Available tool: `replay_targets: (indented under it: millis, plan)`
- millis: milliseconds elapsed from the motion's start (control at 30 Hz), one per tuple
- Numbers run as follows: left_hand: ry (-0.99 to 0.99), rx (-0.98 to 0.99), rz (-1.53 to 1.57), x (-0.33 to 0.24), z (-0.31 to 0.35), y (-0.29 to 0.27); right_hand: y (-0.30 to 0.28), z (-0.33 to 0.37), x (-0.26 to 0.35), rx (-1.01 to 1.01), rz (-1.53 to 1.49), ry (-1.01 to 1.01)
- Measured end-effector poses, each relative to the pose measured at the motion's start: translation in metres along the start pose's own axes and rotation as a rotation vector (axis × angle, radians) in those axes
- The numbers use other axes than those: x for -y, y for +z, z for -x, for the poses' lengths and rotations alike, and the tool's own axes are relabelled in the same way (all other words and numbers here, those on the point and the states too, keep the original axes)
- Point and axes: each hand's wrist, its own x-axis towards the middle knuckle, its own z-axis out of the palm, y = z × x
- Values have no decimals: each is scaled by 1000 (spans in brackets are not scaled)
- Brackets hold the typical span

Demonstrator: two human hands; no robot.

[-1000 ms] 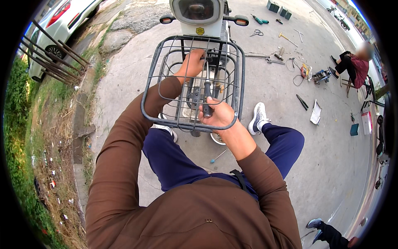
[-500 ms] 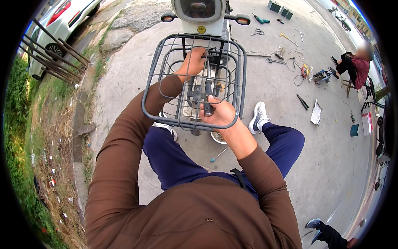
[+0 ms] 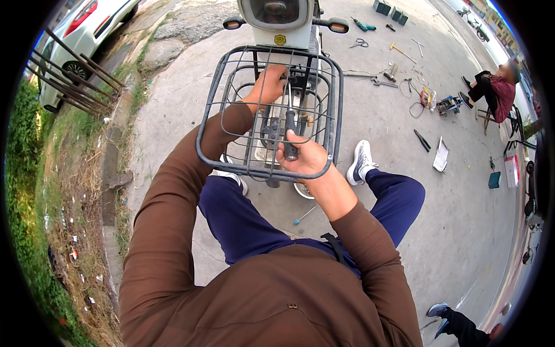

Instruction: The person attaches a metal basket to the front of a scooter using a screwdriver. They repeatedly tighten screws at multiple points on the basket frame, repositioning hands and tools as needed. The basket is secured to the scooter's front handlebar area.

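Holding the wire basket [image 3: 231,115] with our left hand [image 3: 269,85], our right hand [image 3: 303,159] grips the screwdriver [image 3: 290,133] inside; fastening looks unfinished.

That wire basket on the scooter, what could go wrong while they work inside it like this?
The tool in the right hand might slip and jab the left hand, which sits deep in the wire basket. Wrists could scrape on the wires. A loose screwdriver lies near the feet, perhaps a trip hazard.

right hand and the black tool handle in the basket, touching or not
Touching. The head view shows the right hand wrapped around the black tool handle, which stands upright inside the wire basket with no gap between them.
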Motion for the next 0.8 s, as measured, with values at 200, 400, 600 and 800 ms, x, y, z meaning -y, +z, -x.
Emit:
replay_targets:
  millis: [200,400,600,800]
  plan:
    - [-25,28,4,-6,-2,-2,3,5,3,-104,-52,39]
    - [-11,34,-4,-9,-4,-3,-5,-3,3,83,9,9]
    - [-60,44,-18,-10,-1,-8,0,0,2,-20,-98,38]
    - [-53,0,4,-10,1,-5,-4,-8,1,84,-27,14]
